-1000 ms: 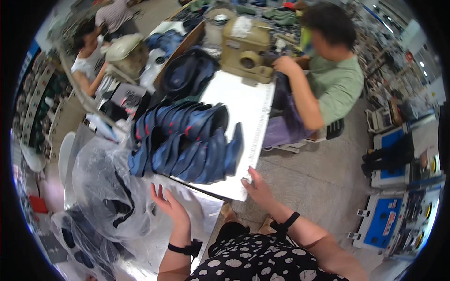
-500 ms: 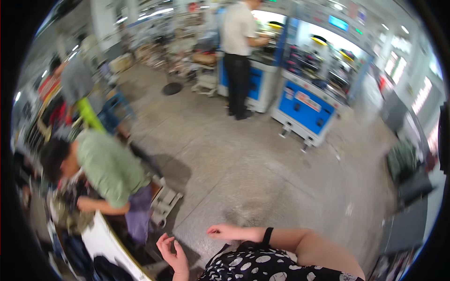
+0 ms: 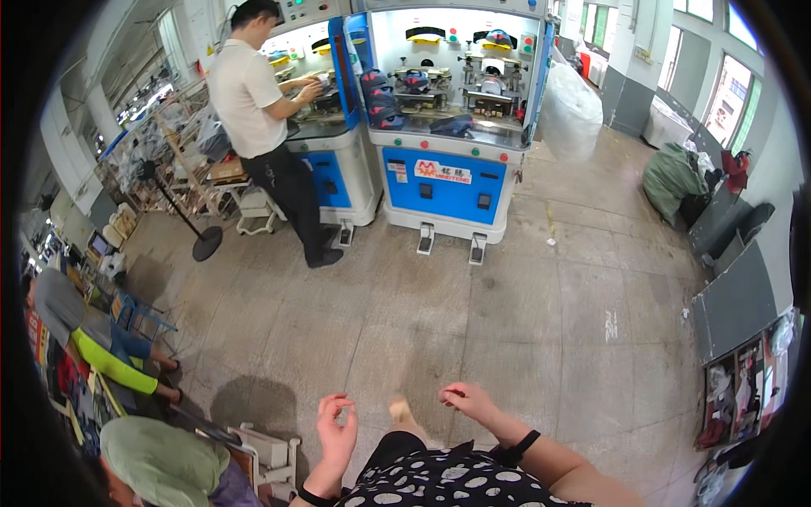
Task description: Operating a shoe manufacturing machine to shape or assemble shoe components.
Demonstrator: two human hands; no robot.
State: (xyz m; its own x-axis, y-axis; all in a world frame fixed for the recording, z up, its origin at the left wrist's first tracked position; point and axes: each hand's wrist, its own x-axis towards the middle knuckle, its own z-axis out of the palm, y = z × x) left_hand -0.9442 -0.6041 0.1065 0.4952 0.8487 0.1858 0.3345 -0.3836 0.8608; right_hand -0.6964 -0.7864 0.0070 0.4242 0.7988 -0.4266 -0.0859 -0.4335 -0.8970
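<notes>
My left hand is raised in front of my body at the lower middle, its fingers bent but apart, holding nothing. To its right, my right hand is closed, with the thumb and fingers together. A small dark red spot shows at its fingertips, too little to name. Both hands are in mid-air above the floor and touch nothing. Ahead stands a white machine with a blue front panel. Dark caps are stacked at its left side, and another dark cap lies on its front ledge.
A person in a white shirt works at the neighbouring machine. At the left, a person in green bends low near a pale metal stand. A black round base stands far left. Right: a green sack and an open shelf.
My view has swung to the right and lifted, so the machines now appear further left. The seated people have slid toward the lower left edge. My hands are further apart.
</notes>
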